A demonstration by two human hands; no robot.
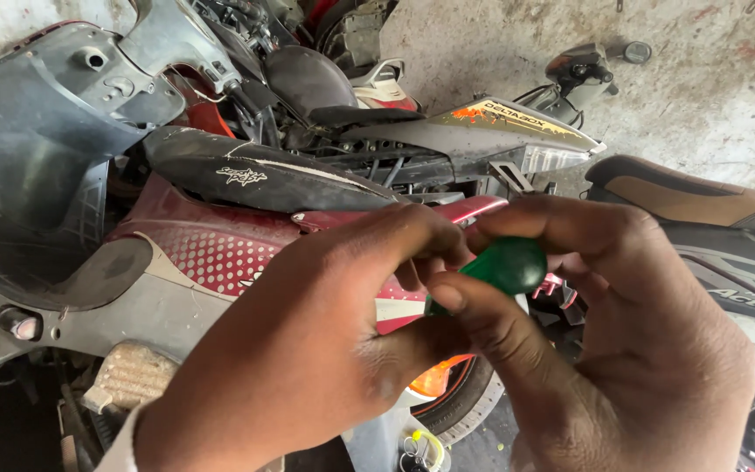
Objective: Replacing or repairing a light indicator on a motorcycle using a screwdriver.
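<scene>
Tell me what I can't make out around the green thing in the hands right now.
Head view:
- Green handle: lower end and any tip hidden by left hand and right hand.
- Scooter rear wheel: mostly hidden behind the hands.
- Brown seat: cut off by the right edge.

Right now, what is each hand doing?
Left hand: fingers closed on the green handle.
Right hand: closed around the same green handle.

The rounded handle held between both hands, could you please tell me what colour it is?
The handle is glossy dark green, seen in the head view.
</scene>
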